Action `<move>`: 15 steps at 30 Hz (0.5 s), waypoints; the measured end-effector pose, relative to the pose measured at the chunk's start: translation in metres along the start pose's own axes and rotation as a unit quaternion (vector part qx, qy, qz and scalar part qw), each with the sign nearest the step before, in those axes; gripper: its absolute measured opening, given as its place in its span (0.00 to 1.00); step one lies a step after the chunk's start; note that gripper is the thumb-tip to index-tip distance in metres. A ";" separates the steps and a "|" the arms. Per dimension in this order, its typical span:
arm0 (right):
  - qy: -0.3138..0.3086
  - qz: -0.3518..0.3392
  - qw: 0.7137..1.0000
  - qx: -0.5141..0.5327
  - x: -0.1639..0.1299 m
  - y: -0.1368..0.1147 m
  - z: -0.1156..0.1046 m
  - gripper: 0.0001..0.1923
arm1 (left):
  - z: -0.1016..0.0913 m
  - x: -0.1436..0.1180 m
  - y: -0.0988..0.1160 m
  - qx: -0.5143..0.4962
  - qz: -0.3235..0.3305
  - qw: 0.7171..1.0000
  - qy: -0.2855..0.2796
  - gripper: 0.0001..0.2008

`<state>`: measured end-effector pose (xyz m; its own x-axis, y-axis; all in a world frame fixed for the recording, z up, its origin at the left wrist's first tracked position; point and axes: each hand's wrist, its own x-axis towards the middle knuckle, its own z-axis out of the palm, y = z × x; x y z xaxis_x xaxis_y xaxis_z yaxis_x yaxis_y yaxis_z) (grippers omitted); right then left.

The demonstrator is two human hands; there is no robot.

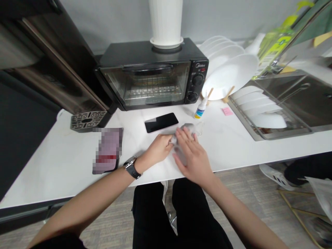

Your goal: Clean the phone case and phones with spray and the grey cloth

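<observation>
Over the white countertop, my left hand (160, 148) is closed, thumb and fingers pinched on something small with a metallic glint that I cannot make out. My right hand (195, 155) lies beside it with fingers stretched out and thumb apart, slightly blurred. Under its fingertips is a soft grey thing (188, 126), perhaps a cloth, mostly covered by the hand. A thin clear outline (200, 128) shows just right of it. Behind the hands lies a black phone (161, 122). A small white spray bottle (200, 109) with a blue and yellow label stands upright nearby.
A black toaster oven (153, 83) stands at the back under a white pot (166, 22). White plates (229, 74) stand in a rack at right, near the sink (259, 136). At left are a blurred-out device (109, 150) and a drip tray (88, 120). A pink note (227, 111) lies right.
</observation>
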<state>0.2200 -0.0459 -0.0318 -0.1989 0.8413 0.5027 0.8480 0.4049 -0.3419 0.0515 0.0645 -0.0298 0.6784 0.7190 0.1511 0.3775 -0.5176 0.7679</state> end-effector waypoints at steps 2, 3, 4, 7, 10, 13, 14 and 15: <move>-0.028 -0.038 0.999 0.019 0.000 -0.016 0.004 0.45 | -0.001 0.000 -0.002 0.004 0.003 1.000 -0.001 0.12; -0.035 -0.043 0.998 0.018 -0.001 -0.018 0.004 0.44 | -0.002 0.000 -0.003 0.003 0.006 1.000 -0.003 0.12; -0.035 -0.038 0.999 0.011 -0.001 -0.014 0.003 0.43 | -0.002 0.000 -0.002 0.003 0.008 1.000 -0.004 0.12; 0.010 0.024 0.999 -0.029 -0.002 0.016 -0.007 0.41 | -0.002 0.000 0.002 -0.004 0.015 1.000 -0.007 0.12; 0.061 0.080 0.993 -0.064 -0.001 0.041 -0.015 0.39 | -0.001 0.000 0.007 -0.039 0.027 0.999 -0.021 0.15; 0.041 0.048 0.997 -0.041 0.001 0.026 -0.011 0.42 | 0.000 0.000 0.005 -0.022 0.013 1.000 -0.014 0.13; 0.023 0.023 0.999 -0.024 0.002 0.015 -0.008 0.43 | 0.000 0.000 0.003 -0.006 0.006 1.000 -0.008 0.12; 0.007 -0.006 1.000 -0.009 0.002 0.003 -0.005 0.43 | -0.001 0.000 0.001 0.006 0.001 1.000 -0.004 0.11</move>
<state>0.2245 -0.0445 -0.0280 -0.2025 0.8311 0.5180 0.8541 0.4087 -0.3217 0.0518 0.0643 -0.0286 0.6834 0.7149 0.1478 0.3836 -0.5239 0.7605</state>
